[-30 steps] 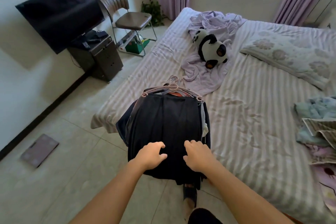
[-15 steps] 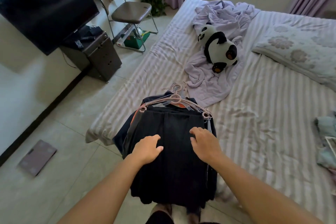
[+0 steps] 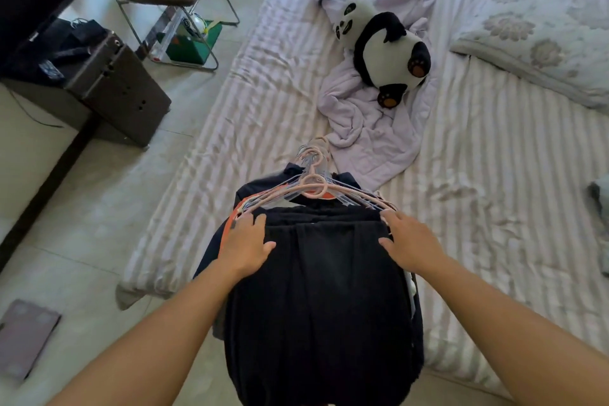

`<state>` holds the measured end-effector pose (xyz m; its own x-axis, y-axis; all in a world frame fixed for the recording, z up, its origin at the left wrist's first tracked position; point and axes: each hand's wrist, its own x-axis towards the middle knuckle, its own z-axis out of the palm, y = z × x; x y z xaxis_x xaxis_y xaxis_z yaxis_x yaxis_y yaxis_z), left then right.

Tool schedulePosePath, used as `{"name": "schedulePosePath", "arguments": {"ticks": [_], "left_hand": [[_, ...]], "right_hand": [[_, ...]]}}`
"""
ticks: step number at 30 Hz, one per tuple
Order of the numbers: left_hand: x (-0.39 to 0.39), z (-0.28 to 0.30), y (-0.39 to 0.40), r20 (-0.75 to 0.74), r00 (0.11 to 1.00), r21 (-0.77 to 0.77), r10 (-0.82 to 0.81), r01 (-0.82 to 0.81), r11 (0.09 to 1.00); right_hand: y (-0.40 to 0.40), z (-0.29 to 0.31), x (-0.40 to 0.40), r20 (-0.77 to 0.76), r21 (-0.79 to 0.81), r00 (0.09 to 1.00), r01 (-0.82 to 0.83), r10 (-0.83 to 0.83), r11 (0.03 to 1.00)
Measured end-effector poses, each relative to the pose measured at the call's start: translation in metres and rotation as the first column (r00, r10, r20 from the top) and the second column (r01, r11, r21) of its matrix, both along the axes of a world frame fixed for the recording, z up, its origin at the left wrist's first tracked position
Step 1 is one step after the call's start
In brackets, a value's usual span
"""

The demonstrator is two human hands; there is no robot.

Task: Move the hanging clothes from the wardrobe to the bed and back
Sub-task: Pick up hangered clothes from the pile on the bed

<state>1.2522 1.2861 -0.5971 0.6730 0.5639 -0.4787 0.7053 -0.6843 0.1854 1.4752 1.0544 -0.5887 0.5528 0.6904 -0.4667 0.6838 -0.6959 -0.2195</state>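
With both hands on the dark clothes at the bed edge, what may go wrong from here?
1. The stack of dark clothes on pink plastic hangers overhangs the edge of the striped bed; it may slide to the floor.
2. The left hand and right hand lie flat, not gripping; a lift may spill garments.
3. The hooks could catch the lilac blanket.

Your stack of hanging clothes [image 3: 323,300] lies on the near edge of the bed [image 3: 263,92].
Dark garments are on top, an orange one peeks out at the left, pink hangers [image 3: 313,186] point far, and the lower ends drape off the edge.
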Motion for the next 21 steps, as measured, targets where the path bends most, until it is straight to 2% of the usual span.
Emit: {"name": "schedulePosePath", "arguments": {"ticks": [4, 8, 13, 18, 21], "left_hand": [[0.008, -0.033, 0.033, -0.029, 0.999, -0.052, 0.017, -0.019, 0.998], [0.011, -0.062, 0.046, -0.036, 0.999, -0.077, 0.025, -0.028, 0.997], [0.012, -0.082, 0.042, 0.022, 0.999, 0.019, -0.032, 0.032, 0.999], [0.014, -0.08, 0.042, 0.024, 0.998, 0.028, 0.06, -0.061, 0.998], [0.015, -0.065, 0.043, 0.069, 0.983, 0.038, 0.172, -0.174, 0.984]], "right_hand": [[0.03, -0.032, 0.012, -0.008, 0.035, 0.996, 0.086, -0.086, 0.996], [0.051, -0.061, 0.018, 0.016, -0.035, 0.997, 0.081, -0.081, 0.996], [0.048, -0.08, 0.025, -0.046, -0.083, 0.989, 0.137, -0.141, 0.987], [0.049, -0.067, 0.024, 0.031, -0.099, 0.986, 0.164, -0.162, 0.982], [0.049, -0.05, 0.025, 0.034, -0.017, 0.981, 0.19, -0.189, 0.982]]}}
